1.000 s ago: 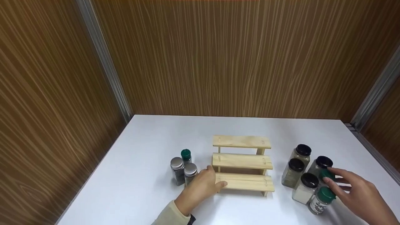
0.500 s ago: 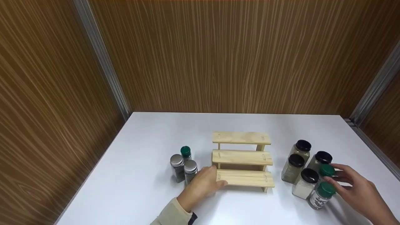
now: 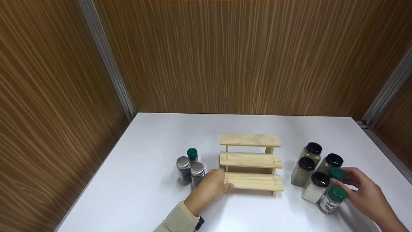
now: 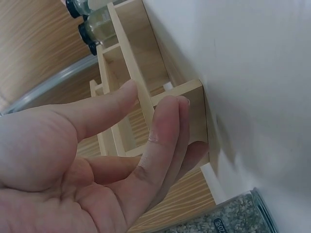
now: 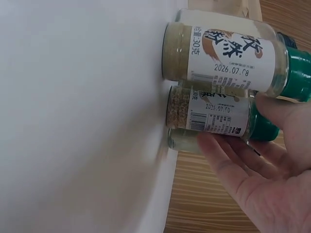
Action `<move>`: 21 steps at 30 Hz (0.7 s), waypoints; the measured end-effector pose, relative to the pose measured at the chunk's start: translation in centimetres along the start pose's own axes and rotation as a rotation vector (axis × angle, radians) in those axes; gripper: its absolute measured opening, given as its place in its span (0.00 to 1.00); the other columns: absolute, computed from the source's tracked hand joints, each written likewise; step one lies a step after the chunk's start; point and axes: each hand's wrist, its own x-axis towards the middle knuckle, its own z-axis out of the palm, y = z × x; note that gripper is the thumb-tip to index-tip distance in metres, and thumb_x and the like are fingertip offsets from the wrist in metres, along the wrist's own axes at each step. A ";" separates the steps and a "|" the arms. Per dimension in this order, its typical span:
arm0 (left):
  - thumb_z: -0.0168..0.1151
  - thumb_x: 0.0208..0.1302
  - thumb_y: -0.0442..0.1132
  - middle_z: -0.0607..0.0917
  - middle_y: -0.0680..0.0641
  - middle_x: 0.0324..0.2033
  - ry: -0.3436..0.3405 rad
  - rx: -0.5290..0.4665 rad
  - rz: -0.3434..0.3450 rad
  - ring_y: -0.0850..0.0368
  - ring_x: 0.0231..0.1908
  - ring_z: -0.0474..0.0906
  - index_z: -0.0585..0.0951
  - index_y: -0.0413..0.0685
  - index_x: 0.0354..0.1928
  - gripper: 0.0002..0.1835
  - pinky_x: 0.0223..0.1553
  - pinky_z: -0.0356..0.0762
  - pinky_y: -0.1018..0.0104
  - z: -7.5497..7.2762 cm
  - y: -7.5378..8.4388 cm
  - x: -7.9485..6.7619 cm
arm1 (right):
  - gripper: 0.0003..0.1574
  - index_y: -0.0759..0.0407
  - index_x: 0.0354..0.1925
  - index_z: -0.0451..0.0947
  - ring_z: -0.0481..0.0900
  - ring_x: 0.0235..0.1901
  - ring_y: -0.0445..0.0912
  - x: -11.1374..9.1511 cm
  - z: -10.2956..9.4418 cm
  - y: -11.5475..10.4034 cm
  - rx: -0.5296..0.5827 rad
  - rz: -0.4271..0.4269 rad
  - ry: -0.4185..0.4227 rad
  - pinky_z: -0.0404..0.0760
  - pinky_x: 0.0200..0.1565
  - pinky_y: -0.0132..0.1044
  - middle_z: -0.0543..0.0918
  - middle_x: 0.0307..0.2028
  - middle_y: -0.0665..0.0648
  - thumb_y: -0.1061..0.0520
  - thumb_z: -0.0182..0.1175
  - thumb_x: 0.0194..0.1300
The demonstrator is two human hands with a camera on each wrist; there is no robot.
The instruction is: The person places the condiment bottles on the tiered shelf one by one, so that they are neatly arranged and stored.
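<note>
A three-step wooden display rack [image 3: 251, 160] stands on the white table. My left hand [image 3: 207, 188] grips the left end of its lowest step. The left wrist view shows the thumb [image 4: 114, 104] on the step's edge, with the other fingers bent by the side panel. At the right, my right hand [image 3: 365, 191] holds a green-capped spice jar [image 5: 218, 114], thumb near the cap and fingers along the far side. That jar stands upright among others. Just in front of it is a second green-capped jar [image 3: 331, 199] with a white label.
Black-lidded jars crowd beside the held jar, including one of white powder [image 3: 313, 193] and one of greenish contents [image 3: 301, 174]. Left of the rack are two silver-lidded jars, one dark-filled [image 3: 184, 170], and a green-capped jar [image 3: 192, 154]. Wood-grain panels [image 3: 241, 58] enclose the table.
My right hand's fingers and thumb have closed in around the green-capped jar. My left hand keeps its place on the rack. The head view has tilted slightly.
</note>
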 end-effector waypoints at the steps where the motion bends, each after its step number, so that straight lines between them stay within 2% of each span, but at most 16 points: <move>1: 0.76 0.62 0.41 0.81 0.47 0.27 0.000 0.003 0.000 0.54 0.27 0.75 0.82 0.34 0.41 0.17 0.27 0.73 0.61 0.0 0.0 0.0 | 0.33 0.68 0.63 0.70 0.83 0.54 0.74 0.0 -0.1 -0.1 -0.001 -0.001 0.000 0.82 0.52 0.66 0.83 0.54 0.78 0.53 0.70 0.70; 5: 0.76 0.62 0.42 0.81 0.46 0.28 0.002 0.020 -0.005 0.54 0.28 0.74 0.82 0.33 0.41 0.18 0.29 0.74 0.60 0.0 0.1 0.0 | 0.30 0.70 0.62 0.70 0.83 0.53 0.73 -0.1 -0.8 -0.5 -0.003 -0.018 0.011 0.84 0.49 0.63 0.83 0.54 0.78 0.51 0.66 0.74; 7: 0.77 0.62 0.42 0.81 0.46 0.27 0.007 0.030 0.000 0.54 0.28 0.74 0.82 0.33 0.40 0.18 0.29 0.74 0.60 0.0 0.1 0.1 | 0.29 0.70 0.62 0.69 0.89 0.48 0.53 -0.2 -1.4 -0.9 -0.008 -0.034 0.028 0.86 0.46 0.59 0.83 0.53 0.77 0.51 0.64 0.76; 8: 0.77 0.62 0.42 0.81 0.46 0.27 0.012 0.035 0.004 0.54 0.28 0.74 0.82 0.33 0.39 0.18 0.29 0.74 0.60 0.1 0.1 0.1 | 0.29 0.70 0.63 0.69 0.87 0.45 0.41 -0.2 -1.8 -1.1 -0.005 -0.038 0.031 0.86 0.45 0.59 0.83 0.53 0.77 0.51 0.64 0.76; 10: 0.77 0.62 0.42 0.81 0.46 0.26 0.017 0.043 0.008 0.54 0.27 0.74 0.83 0.34 0.38 0.17 0.29 0.74 0.60 0.1 0.2 0.1 | 0.30 0.70 0.63 0.68 0.75 0.41 0.21 -0.2 -2.6 -1.6 -0.003 -0.049 0.045 0.86 0.43 0.58 0.83 0.53 0.76 0.50 0.63 0.77; 11: 0.77 0.62 0.42 0.81 0.47 0.26 0.020 0.049 0.010 0.54 0.27 0.74 0.83 0.34 0.38 0.17 0.29 0.73 0.60 0.1 0.2 0.1 | 0.30 0.70 0.64 0.68 0.68 0.41 0.14 -0.2 -2.9 -2.0 0.002 -0.060 0.054 0.87 0.42 0.57 0.82 0.53 0.76 0.50 0.62 0.77; 12: 0.77 0.61 0.41 0.81 0.47 0.26 0.026 0.052 0.016 0.55 0.26 0.73 0.83 0.34 0.37 0.17 0.28 0.73 0.61 0.1 0.2 0.1 | 0.30 0.70 0.64 0.68 0.61 0.40 0.10 -0.2 -3.3 -2.3 0.013 -0.077 0.070 0.89 0.42 0.50 0.82 0.52 0.75 0.51 0.62 0.77; 14: 0.77 0.61 0.41 0.80 0.47 0.25 0.030 0.051 0.020 0.55 0.26 0.72 0.83 0.33 0.36 0.16 0.27 0.71 0.61 0.1 0.2 0.1 | 0.28 0.71 0.64 0.68 0.62 0.41 0.10 -0.1 -4.1 -3.0 0.044 -0.119 0.103 0.89 0.41 0.36 0.82 0.49 0.69 0.54 0.62 0.77; 17: 0.77 0.61 0.40 0.79 0.47 0.24 0.035 0.043 0.025 0.56 0.25 0.70 0.83 0.33 0.35 0.16 0.26 0.69 0.62 0.2 0.1 0.0 | 0.26 0.71 0.64 0.69 0.65 0.42 0.10 0.2 -5.2 -4.2 0.079 -0.196 0.159 0.76 0.38 0.11 0.81 0.46 0.44 0.60 0.63 0.76; 18: 0.77 0.61 0.40 0.79 0.48 0.24 0.036 0.037 0.026 0.56 0.25 0.69 0.83 0.34 0.34 0.15 0.25 0.68 0.63 0.2 0.1 0.0 | 0.26 0.71 0.64 0.69 0.66 0.42 0.10 0.4 -5.6 -4.7 0.089 -0.217 0.175 0.71 0.39 0.07 0.78 0.45 0.36 0.61 0.63 0.75; 21: 0.77 0.61 0.40 0.78 0.49 0.22 0.034 0.036 0.029 0.57 0.24 0.68 0.83 0.35 0.33 0.14 0.25 0.67 0.63 0.2 0.1 0.0 | 0.26 0.71 0.65 0.69 0.66 0.44 0.10 1.0 -6.5 -6.1 0.095 -0.252 0.196 0.68 0.41 0.04 0.68 0.43 0.22 0.62 0.63 0.75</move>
